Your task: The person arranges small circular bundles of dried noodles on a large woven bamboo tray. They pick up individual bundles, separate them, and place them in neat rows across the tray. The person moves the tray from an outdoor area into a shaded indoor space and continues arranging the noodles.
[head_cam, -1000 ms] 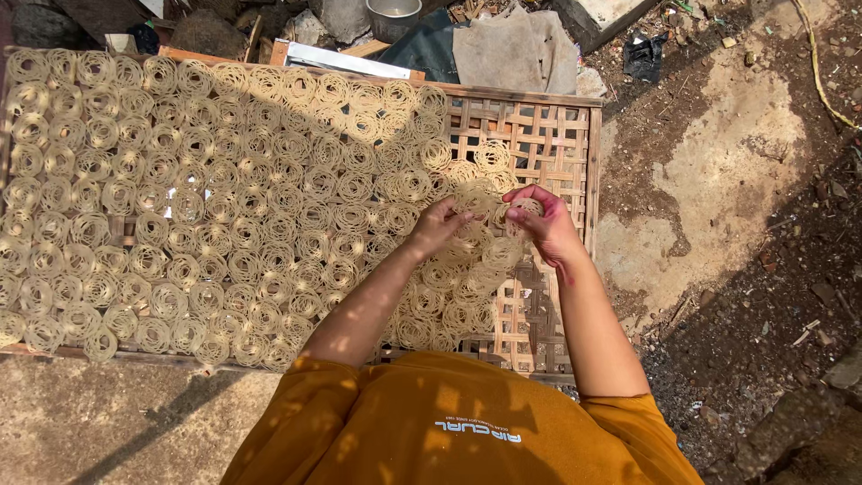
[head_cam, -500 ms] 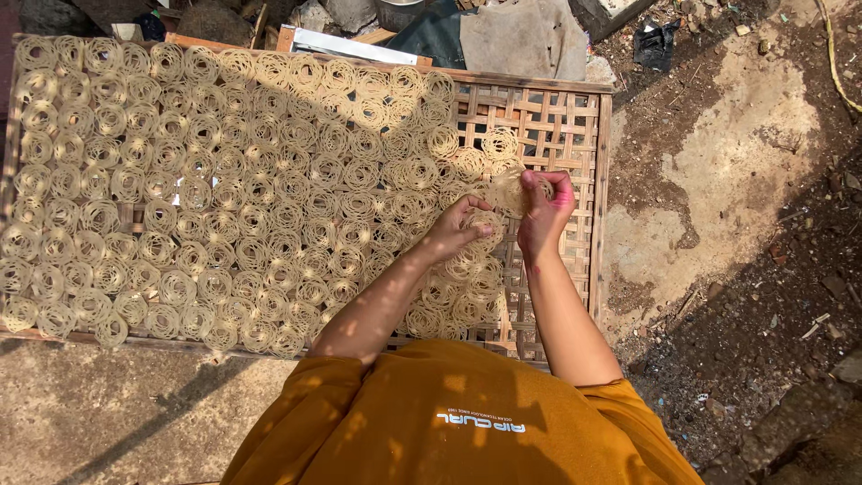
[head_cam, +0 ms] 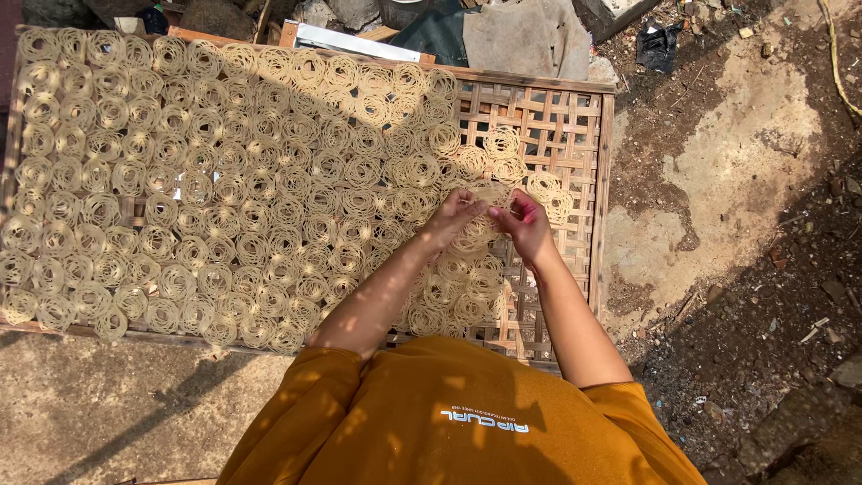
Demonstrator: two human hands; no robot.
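- Holding one pale coil [head_cam: 491,192] between them, the left hand [head_cam: 452,218] and right hand [head_cam: 525,224] have dropped closer to the rack [head_cam: 600,193].
- Coil hovers by the rack's bare right edge, nearly placed.

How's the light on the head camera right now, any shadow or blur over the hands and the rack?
Head view: hard sunlight, sharp focus, no motion blur; the left hand and right hand are fully lit; dappled shadow crosses the left forearm; the pale round noodle coils on the woven bamboo lattice rack are bright but not washed out.
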